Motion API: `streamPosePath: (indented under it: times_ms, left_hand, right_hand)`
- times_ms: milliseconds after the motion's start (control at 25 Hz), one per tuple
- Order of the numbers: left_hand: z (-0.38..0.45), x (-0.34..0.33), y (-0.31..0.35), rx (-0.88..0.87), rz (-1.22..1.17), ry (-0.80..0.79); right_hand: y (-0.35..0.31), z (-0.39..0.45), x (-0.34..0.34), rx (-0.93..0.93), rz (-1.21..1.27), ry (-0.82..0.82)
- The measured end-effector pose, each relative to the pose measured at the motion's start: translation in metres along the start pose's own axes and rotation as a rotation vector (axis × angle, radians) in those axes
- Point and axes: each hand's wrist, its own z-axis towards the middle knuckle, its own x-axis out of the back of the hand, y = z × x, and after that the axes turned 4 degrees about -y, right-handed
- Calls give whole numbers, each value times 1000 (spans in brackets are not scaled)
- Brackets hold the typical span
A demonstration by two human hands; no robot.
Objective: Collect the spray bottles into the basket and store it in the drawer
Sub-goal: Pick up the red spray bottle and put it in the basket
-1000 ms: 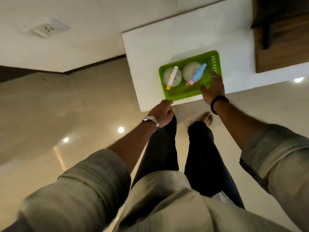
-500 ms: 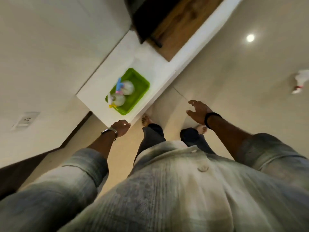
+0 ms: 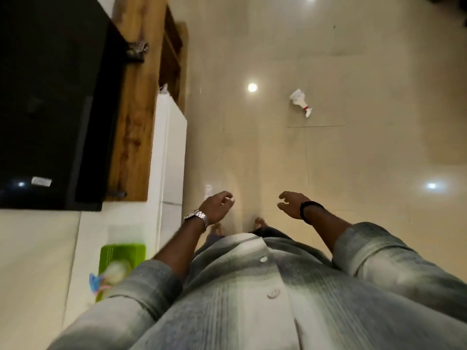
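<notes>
Fingers of both hands are loosely curled and apart, gripping nothing — the left hand (image 3: pixel 216 207), with a metal wristwatch (image 3: pixel 197 218), and the right hand (image 3: pixel 290 204), with a black wristband (image 3: pixel 307 210), hang over the glossy tiled floor (image 3: pixel 353 160). A white spray bottle (image 3: pixel 300 101) with a red-trimmed nozzle lies on that floor, well apart from both hands. Low at the left, the green basket (image 3: pixel 121 252) sits on the white counter (image 3: pixel 166 147) — blurred, with a pale bottle (image 3: pixel 115 271) and a blue nozzle (image 3: pixel 95 282) showing in it.

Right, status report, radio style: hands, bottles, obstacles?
Left hand and right hand open, empty. Green basket on white counter; one spray bottle lying on floor ahead. Path clear.
</notes>
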Motion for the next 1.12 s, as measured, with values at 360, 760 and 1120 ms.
streamPosePath:
  times_ms: [360,760,1120]
  left_hand:
    - [104,46,63,88,409,-245]
    - [273,118,233,78,259,-250]
    - [399,116,426,-102,397,-364]
  right_hand:
    - [91,12,95,-139,350,29]
    - [137,94,291,-230,468,59]
    - [156,166,448,-169,539,60]
